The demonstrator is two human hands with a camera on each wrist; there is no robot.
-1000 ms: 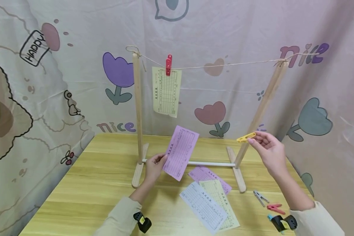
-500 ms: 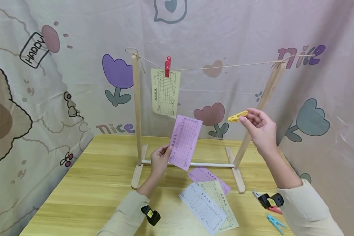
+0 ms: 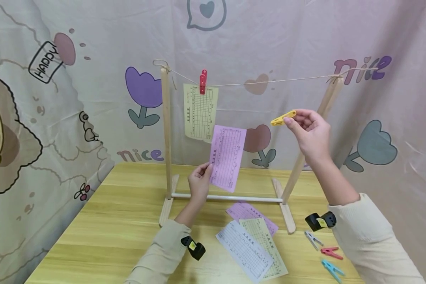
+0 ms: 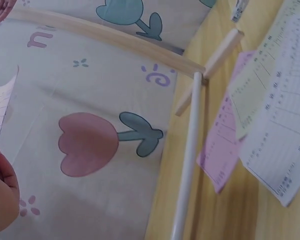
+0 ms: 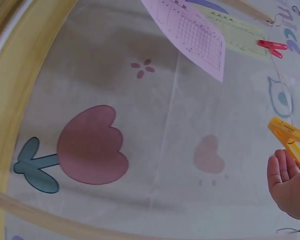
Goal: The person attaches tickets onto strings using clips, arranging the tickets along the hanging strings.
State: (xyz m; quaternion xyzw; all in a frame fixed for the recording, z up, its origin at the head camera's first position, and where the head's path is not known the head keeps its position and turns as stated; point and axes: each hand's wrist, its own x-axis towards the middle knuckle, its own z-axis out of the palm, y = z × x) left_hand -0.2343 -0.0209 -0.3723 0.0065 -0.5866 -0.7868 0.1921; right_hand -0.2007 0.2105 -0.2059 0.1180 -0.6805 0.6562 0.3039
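Observation:
My left hand (image 3: 199, 184) pinches a purple printed slip (image 3: 228, 158) by its lower left edge, holding it upright below the string (image 3: 266, 82). The slip's top left corner overlaps the bottom of a yellow slip (image 3: 200, 112) that hangs from the string under a red clothespin (image 3: 203, 82). To the right, my right hand (image 3: 311, 136) pinches a yellow clothespin (image 3: 283, 118) between thumb and fingers, below the string and apart from it. In the right wrist view the yellow clothespin (image 5: 288, 137) shows at the right edge.
Two wooden posts (image 3: 166, 134) on feet, joined by a white bar (image 3: 227, 198), carry the string. On the table (image 3: 103, 221) lie overlapping white (image 3: 245, 250), yellow (image 3: 275, 252) and purple slips (image 3: 251, 213). Grey (image 3: 313, 240), red (image 3: 331, 253) and blue clothespins (image 3: 332, 270) lie at the right.
Both hands have risen toward the string. My left hand has carried the purple slip up and right, and my right hand has brought the yellow clothespin up and slightly left.

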